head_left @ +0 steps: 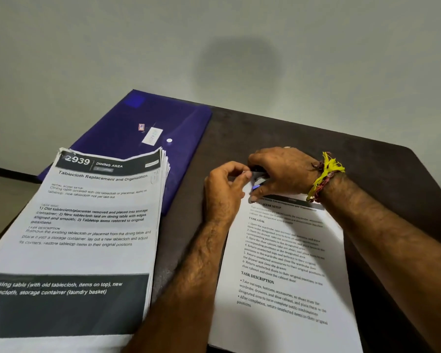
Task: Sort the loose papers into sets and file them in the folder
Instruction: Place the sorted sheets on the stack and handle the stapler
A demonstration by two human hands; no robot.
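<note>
Two groups of paper on the dark table (303, 138). Far left of the grip: a thick stack (87, 225), corners fanned, not fastened as far as can be seen. Its top sheet reads "2939 | DINING AREA", "Tablecloth Replacement and Organization", then "1) Old tablecloth/placemat removed and placed into storage container...", and a dark band: "Dining table (with old tablecloth, items on top), new tablecloth, storage container (laundry basket)".

Beyond the stack, up and left of the grip: blue folder (148, 123), lying flat, flap apparently closed, white snap button showing; two small stickers, too small to read. Stack overlaps its near edge.

At the grip: left hand (227, 189), fingers curled, pinching the top edge of the thin set (283, 276). Right hand (283, 171) curled over a small dark fastening tool (258, 178), probably a stapler, at the same top edge; mostly hidden. Yellow thread band (325, 174) on the right wrist.

Below the grip the set reads "INITIAL SCENE SETUP", "TASK GOAL", "TASK DESCRIPTION", wardrobe and shoe-cabinet steps.

Judgement: one set being fastened; nothing visibly filed; the bulk of the stack is left. Early stage.
</note>
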